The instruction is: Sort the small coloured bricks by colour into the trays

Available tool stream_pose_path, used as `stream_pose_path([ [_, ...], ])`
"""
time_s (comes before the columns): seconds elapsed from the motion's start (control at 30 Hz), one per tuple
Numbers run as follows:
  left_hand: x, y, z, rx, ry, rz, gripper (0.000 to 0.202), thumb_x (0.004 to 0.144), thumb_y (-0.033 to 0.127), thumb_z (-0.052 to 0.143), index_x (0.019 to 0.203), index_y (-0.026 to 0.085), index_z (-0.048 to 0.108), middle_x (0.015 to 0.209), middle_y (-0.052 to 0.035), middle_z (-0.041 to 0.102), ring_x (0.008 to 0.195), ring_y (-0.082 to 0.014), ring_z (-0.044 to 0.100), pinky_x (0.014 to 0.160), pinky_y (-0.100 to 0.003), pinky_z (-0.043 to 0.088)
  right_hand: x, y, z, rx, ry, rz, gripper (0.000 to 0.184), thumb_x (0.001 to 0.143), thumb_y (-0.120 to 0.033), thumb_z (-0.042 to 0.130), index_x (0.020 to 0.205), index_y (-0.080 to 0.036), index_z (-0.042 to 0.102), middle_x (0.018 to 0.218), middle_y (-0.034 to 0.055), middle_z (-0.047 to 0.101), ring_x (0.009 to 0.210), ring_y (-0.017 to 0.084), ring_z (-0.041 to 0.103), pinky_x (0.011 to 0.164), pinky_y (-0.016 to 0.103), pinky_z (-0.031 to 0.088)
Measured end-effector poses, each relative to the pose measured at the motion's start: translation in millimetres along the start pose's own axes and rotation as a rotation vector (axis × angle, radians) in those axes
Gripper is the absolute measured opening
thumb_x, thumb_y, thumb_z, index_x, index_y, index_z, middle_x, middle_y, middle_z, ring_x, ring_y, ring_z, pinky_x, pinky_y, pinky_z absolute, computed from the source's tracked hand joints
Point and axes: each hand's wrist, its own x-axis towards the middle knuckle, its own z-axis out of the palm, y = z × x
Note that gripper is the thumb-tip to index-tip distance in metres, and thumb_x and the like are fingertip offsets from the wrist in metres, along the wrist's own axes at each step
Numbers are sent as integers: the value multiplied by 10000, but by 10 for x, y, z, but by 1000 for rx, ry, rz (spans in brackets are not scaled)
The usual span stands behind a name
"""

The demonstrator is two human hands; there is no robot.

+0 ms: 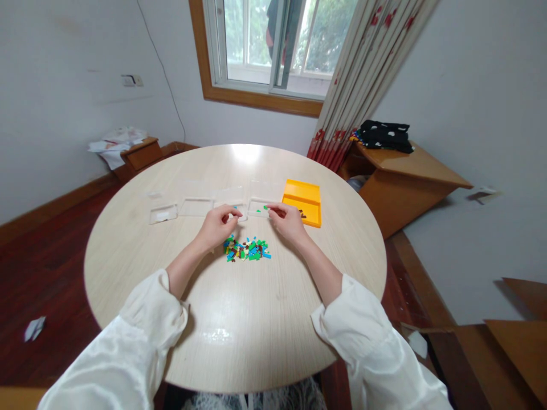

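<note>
Beyond the toy-brick pile (248, 251), largely left unboxed, the yellow case (302, 188) holds brown bricks (302, 214), the right hand (291, 222) seemingly pinches a green brick (265, 207), the left hand's grip (216, 228) unclear.

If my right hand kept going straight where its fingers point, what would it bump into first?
Your right hand would probably meet the clear plastic rectangular box with small green pieces, right by your fingertips. Height is hard to judge, so it might pass over instead.
</note>
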Motion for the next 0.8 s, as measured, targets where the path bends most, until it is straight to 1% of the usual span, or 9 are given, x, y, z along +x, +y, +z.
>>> stream_pose_path([
  [0.07,3,-25,-20,46,-74,59,212,701,123,488,767,158,687,691,-8,604,565,-98,454,556,-232,376,-27,-38,12,-45,-74,-38,180,763,-161,567,864,-149,715,850,67,712,714,141,613,706,292,485],
  [0.17,-4,-54,-13,82,-232,157,264,725,76,462,788,162,703,824,-46,620,708,-124,545,651,-252,435,-59,-81,31,-74,-161,-78,176,759,-127,564,847,-156,714,821,58,708,693,129,597,675,277,469],
  [0.27,-27,-59,11,157,-384,246,244,770,102,488,811,175,718,845,-56,605,792,-147,563,744,-286,454,-73,-101,44,-91,-180,-79,177,757,-101,560,835,-149,711,809,55,703,689,123,588,664,266,459],
  [0.37,-47,-49,19,225,-487,283,215,791,143,523,837,190,727,853,-57,609,830,-160,567,793,-300,451,-77,-105,52,-119,-177,-68,174,752,-85,563,825,-142,710,783,49,698,671,118,577,652,258,449],
  [0.47,-48,-34,9,264,-533,267,216,775,131,543,856,202,731,862,-56,621,850,-168,573,811,-300,446,-81,-105,59,-133,-179,-73,170,749,-85,571,826,-143,710,769,40,695,661,114,570,650,255,444],
  [0.57,-35,-13,1,272,-553,241,205,758,118,559,830,202,731,837,-51,629,838,-168,578,802,-292,447,-87,-105,64,-136,-186,-82,170,747,-85,571,823,-144,710,771,37,696,657,111,565,648,250,440],
  [0.7,-28,26,5,255,-561,212,163,746,110,566,764,175,714,807,-51,639,803,-162,582,783,-286,446,-89,-103,66,-134,-191,-82,168,745,-91,566,817,-145,709,776,37,697,653,108,562,638,244,435],
  [0.8,-42,50,19,233,-541,184,137,740,115,562,727,159,691,773,-48,643,766,-155,578,756,-277,439,-90,-94,66,-127,-193,-78,172,744,-94,560,811,-150,707,776,34,696,656,109,563,640,245,436],
])
